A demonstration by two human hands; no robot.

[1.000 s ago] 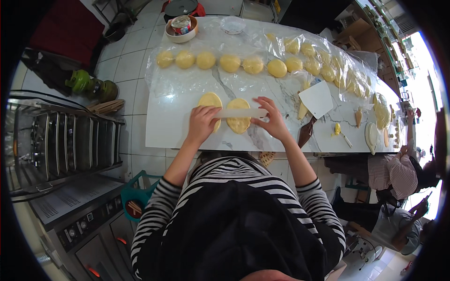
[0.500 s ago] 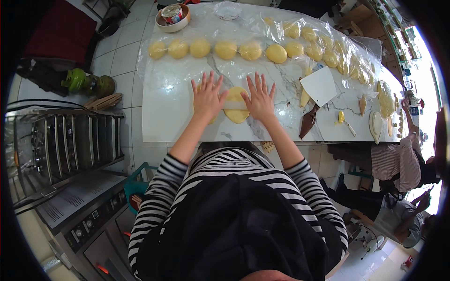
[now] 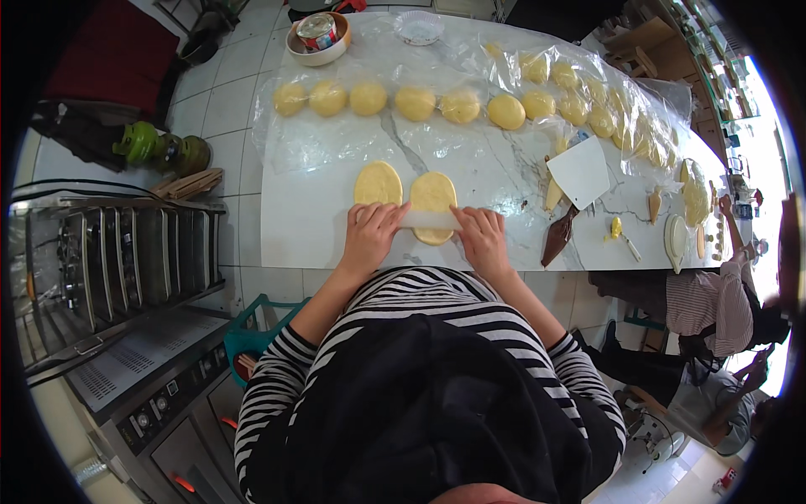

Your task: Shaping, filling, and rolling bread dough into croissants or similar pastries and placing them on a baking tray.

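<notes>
Drawn back since the earlier frame, the left hand (image 3: pixel 371 238) and right hand (image 3: pixel 484 239) curl their fingers around the ends of a pale rolling pin (image 3: pixel 431 220), which crosses a flattened dough oval (image 3: pixel 433 192) lying between and beyond the fingers, with a second oval (image 3: pixel 378 182) extending beyond the left fingers and dough balls (image 3: pixel 416 104) well beyond both.

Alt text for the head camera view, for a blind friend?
A person's left hand and right hand hold a rolling pin across a flattened dough oval; another oval lies beside it. Beyond are dough balls, many under clear plastic.
</notes>
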